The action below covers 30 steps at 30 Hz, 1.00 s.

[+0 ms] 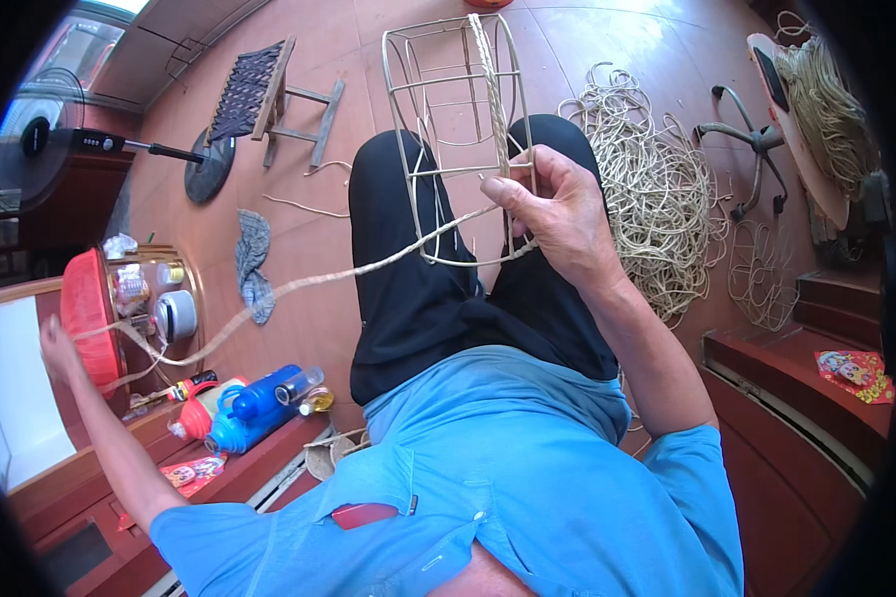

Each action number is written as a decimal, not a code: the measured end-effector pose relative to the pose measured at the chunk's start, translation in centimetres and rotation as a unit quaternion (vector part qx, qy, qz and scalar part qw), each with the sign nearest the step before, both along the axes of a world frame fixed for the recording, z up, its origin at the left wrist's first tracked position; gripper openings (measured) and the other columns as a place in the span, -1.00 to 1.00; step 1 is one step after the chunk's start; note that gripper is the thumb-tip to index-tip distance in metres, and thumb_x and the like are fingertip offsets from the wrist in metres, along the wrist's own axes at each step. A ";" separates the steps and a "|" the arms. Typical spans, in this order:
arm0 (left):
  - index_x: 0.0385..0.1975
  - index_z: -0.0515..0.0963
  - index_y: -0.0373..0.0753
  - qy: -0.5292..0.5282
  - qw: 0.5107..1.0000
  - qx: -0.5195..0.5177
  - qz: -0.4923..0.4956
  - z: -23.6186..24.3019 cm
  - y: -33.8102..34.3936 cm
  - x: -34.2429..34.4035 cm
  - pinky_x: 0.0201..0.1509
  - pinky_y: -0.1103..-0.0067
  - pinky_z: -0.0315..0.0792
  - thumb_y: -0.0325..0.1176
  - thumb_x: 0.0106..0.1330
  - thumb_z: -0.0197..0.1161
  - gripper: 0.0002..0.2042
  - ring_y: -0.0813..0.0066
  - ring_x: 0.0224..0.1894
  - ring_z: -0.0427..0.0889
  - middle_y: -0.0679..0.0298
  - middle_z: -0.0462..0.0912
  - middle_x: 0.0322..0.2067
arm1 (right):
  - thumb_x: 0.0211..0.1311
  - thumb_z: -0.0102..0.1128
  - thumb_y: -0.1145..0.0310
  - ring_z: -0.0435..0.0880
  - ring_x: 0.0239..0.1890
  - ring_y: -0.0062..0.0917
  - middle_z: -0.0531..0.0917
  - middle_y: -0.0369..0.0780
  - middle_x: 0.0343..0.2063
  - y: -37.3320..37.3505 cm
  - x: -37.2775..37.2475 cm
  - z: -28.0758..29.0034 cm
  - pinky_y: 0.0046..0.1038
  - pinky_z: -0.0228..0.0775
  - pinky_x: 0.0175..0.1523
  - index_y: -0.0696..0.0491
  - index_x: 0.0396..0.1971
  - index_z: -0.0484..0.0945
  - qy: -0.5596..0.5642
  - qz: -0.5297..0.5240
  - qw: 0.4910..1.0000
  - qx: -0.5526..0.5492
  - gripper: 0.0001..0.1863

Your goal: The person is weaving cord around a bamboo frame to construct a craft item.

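And one person is sitting right here, one wire frame point(455, 171) lying at twelve o'clock between two dark-trousered knees! The right hand point(560, 211) is grasping its near part, thumb and fingers closing in at about one. One pale cord point(314, 282) is running from there toward nine, where the left hand point(58, 350) is showing as a blur; whether it's gripping the cord, I can't tell. A little farther off, one great heap of cord point(657, 199) is sprawling at two, one grey cloth point(254, 264) is lying just past nine, and one blue flask point(269, 393) is resting at eight. Farther out, one second frame point(764, 274) is appearing at three, and one woven-seated stool point(247, 92) is showing between ten and eleven.
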<state>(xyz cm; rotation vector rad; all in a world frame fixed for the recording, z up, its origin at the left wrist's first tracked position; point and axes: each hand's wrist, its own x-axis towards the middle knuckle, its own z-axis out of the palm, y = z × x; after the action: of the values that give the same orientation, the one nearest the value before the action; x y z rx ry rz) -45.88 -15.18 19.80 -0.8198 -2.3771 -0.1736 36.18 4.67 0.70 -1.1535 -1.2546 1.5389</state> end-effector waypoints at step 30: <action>-0.23 0.62 -0.13 -0.105 0.774 -0.098 -0.617 -19.6 10.7 65.3 -0.10 0.34 0.33 -0.42 0.22 0.44 -0.83 0.31 -0.15 0.54 0.30 0.55 -0.20 | 0.40 0.54 0.22 0.65 -0.40 -0.78 0.72 -0.35 -0.40 0.4 0.3 -0.2 -0.63 0.60 -0.30 0.15 -0.16 0.73 -0.010 0.016 1.000 0.009 -0.71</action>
<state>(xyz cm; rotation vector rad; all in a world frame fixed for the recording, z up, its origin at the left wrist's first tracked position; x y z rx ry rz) 19.39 -4.48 0.20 -2.4544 -1.6319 -0.5533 36.52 5.10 0.47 -1.1448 -1.3025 1.5409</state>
